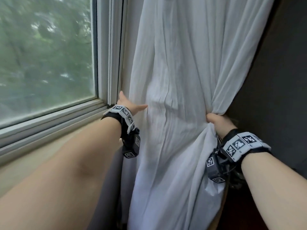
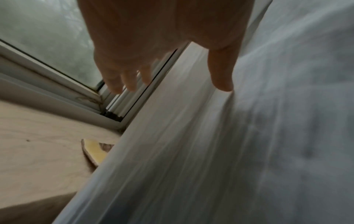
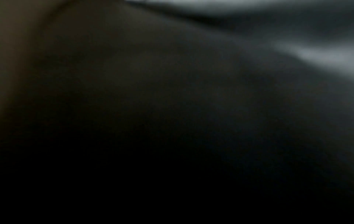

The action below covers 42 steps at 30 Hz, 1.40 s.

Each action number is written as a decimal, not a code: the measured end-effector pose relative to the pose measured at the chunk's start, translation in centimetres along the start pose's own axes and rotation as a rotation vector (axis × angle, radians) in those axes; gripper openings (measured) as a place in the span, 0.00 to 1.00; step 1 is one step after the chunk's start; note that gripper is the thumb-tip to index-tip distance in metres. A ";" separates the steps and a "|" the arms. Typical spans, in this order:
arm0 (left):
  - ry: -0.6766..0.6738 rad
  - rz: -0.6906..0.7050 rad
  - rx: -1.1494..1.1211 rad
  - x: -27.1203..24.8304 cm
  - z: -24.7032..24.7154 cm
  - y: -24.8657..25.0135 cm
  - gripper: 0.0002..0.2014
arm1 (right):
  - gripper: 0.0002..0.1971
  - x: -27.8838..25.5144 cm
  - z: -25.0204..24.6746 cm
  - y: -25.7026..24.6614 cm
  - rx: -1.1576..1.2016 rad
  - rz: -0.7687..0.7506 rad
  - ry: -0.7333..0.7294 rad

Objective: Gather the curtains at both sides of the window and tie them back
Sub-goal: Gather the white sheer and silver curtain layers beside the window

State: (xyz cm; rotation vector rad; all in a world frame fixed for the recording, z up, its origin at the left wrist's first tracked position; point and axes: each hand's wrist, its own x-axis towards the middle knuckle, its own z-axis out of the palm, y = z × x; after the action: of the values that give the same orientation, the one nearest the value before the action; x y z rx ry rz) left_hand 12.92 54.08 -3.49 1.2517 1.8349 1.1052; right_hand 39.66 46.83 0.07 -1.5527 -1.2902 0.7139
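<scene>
A white sheer curtain (image 1: 182, 63) hangs to the right of the window (image 1: 46, 55). My left hand (image 1: 132, 102) is spread at the curtain's left edge, by the window frame's lower corner. Its thumb lies against the front of the fabric and its fingers point toward the frame. In the left wrist view the left hand (image 2: 172, 84) shows straight fingers, holding nothing, next to the curtain (image 2: 249, 151). My right hand (image 1: 216, 120) grips a bunched fold at the curtain's right edge, at about sill height. The right wrist view is dark, with only blurred fabric (image 3: 316, 54).
A beige window sill (image 1: 49, 146) runs under my left forearm. A small yellowish object (image 2: 93, 151) lies on the sill (image 2: 38, 136), partly under the curtain's edge. A dark wall (image 1: 274, 80) stands close behind my right hand.
</scene>
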 end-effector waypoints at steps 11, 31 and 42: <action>-0.168 0.269 -0.133 -1.3 2.7 2.1 0.15 | 0.11 3.5 4.2 -0.9 -0.053 -0.031 0.158; -0.150 0.660 0.146 -10.3 1.1 1.2 0.18 | 0.19 0.5 6.0 -1.2 -0.002 -0.017 0.019; -0.565 0.756 0.705 -13.7 6.4 0.7 0.25 | 0.61 -2.3 5.1 -0.9 0.076 -0.055 -0.167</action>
State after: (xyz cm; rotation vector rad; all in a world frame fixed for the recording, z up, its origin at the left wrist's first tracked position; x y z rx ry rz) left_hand 23.25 43.13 -4.93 2.4932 1.3383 0.3062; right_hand 34.18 46.11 -1.26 -1.4153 -1.4063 0.8621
